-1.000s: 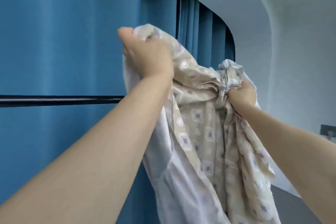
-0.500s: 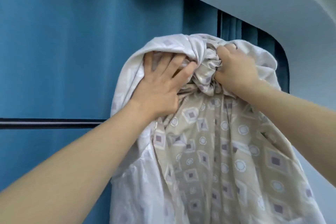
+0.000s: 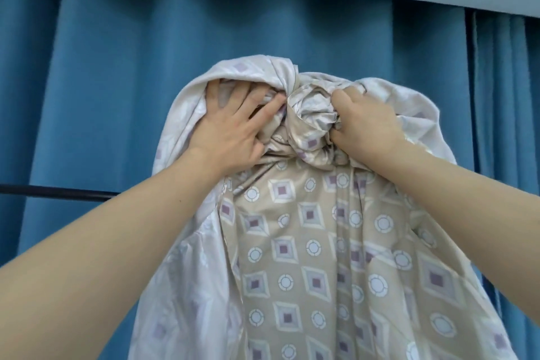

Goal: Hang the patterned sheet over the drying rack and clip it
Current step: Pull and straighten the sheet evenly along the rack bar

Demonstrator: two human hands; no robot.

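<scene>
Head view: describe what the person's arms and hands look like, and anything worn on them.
Two bare forearms reach up from the lower corners. No sleeve, watch, bracelet or glove shows on either. The left hand shows four fingers and a thumb with no ring visible; the right hand shows mainly its back and knuckles, also without jewellery.

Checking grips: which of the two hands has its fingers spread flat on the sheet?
The left hand: its fingers lie spread on the patterned sheet, while the right hand clutches bunched fabric.
</scene>
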